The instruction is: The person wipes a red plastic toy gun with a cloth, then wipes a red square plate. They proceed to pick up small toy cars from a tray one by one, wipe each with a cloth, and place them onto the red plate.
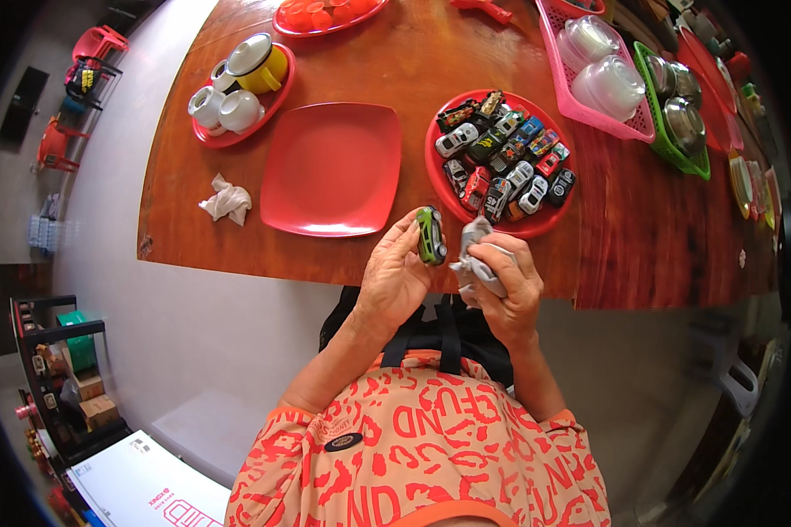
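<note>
Between the fingers of my left hand is a green toy car, held upright at the table's front edge. Just to its right, my right hand grips a crumpled grey cloth, close to the car but apart from it. Beyond my right hand, a round red plate carries several toy cars packed side by side. A square red plate with nothing on it lies beyond my left hand.
A crumpled white tissue rests left of the square plate. Farther back are a red tray of cups with a yellow pot, and a red dish of orange pieces. Pink and green baskets of bowls stand at the right.
</note>
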### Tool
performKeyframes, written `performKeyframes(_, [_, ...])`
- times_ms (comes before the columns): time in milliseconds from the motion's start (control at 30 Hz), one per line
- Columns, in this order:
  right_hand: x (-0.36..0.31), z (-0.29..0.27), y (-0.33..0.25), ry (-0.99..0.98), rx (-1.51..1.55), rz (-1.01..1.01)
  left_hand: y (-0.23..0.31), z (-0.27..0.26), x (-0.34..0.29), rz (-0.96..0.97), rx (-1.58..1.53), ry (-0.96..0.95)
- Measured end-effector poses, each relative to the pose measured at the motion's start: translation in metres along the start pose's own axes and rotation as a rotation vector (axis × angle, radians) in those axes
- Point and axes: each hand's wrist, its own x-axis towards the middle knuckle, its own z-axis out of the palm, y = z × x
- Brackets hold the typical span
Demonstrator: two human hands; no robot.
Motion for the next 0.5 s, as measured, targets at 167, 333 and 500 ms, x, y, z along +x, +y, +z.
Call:
performKeyframes(167, [0.008,0.008,0.003,-0.160,0.259,0.062,-0.009,0.017,-0.006,-0.047,0.124,-0.036])
performKeyframes(333, [0.013,0.014,0.001,-0.096,0.155,0.096,-0.010,0.021,-0.009,-0.042,0.187,0.041])
performKeyframes(500, [0.011,0.010,0.012,0.082,0.172,0.274,0.001,0.006,-0.007,-0.085,0.081,-0.033])
